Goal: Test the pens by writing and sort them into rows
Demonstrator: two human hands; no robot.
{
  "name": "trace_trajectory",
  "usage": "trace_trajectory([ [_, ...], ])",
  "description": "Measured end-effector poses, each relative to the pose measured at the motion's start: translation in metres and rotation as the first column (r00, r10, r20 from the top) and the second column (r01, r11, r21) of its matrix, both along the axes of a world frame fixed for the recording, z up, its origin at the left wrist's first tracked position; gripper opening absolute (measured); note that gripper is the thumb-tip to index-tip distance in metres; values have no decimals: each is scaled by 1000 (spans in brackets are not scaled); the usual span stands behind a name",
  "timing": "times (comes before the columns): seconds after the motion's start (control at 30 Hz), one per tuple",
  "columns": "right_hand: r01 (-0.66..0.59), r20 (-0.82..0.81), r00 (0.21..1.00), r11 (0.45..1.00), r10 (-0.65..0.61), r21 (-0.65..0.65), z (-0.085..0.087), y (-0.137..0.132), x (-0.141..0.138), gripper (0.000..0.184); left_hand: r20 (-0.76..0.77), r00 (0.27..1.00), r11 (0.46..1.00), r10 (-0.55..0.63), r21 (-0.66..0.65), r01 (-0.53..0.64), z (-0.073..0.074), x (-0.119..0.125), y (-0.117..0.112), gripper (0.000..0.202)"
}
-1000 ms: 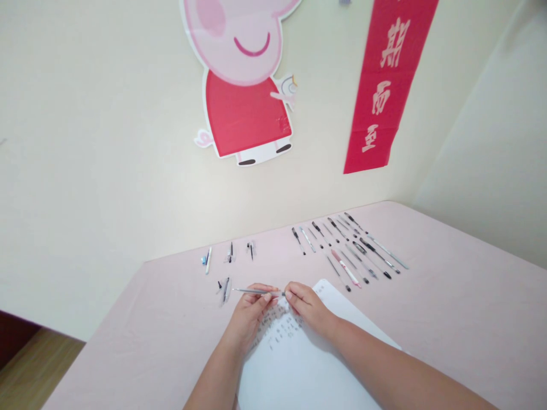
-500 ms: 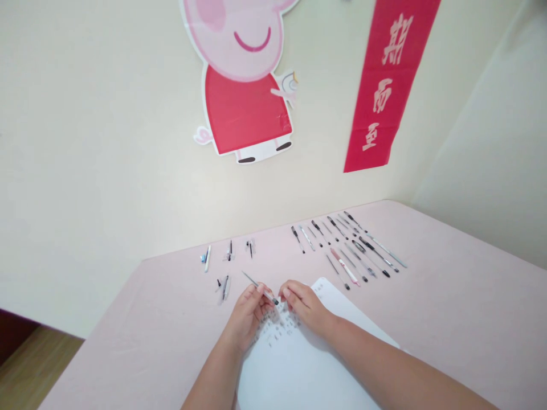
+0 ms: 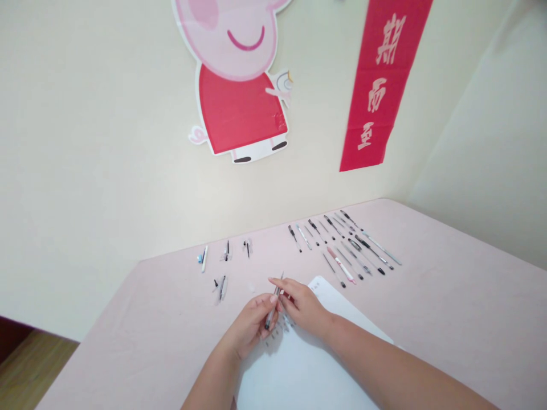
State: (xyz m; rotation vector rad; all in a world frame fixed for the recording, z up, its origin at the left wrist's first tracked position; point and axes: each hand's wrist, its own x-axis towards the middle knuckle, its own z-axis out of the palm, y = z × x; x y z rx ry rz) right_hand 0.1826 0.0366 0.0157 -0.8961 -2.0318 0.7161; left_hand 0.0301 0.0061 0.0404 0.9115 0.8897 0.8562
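A slim clear pen (image 3: 270,318) with a dark end stands tilted between my two hands, its thin point upward and its black end toward me. My left hand (image 3: 254,320) is closed round the lower part of the barrel, thumb on top. From the other side, my right hand (image 3: 302,302) has its fingers closed about the upper part, partly hiding it. Both hands are above a white sheet of paper (image 3: 311,370) with small dark marks near its top, mostly covered by the hands.
Two rows of pens lie at the back right, among them a pink and white pen (image 3: 341,265). On the left are a white pen with a blue piece (image 3: 204,259) and several pens with separate caps (image 3: 222,288). A wall with a cartoon pig cutout (image 3: 241,108) rises behind the table.
The pen has turned from lying slantwise to nearly upright, dark end now toward me. My right hand has moved left and its fingers have come onto the pen. The view has shifted slightly.
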Motion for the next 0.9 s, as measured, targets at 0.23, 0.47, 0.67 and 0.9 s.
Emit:
trace_trajectory([
  [0.23,88,-108,989,984,-105,-156,-5,3,-1,28,-52,994,995,98,27,-97,-5,2,4,41],
  [0.47,65,-264,951,937,-162,-342,-7,9,3,33,-570,795,967,205,245,-74,-4,-19,13,36],
  [0.67,130,-180,964,936,-197,-326,-7,12,4,42,-864,487,952,129,245,183,-6,-36,16,30],
  [0.9,124,-223,955,946,-196,-301,-12,14,3,51,-935,240,898,261,326,295,9,-39,14,13],
])
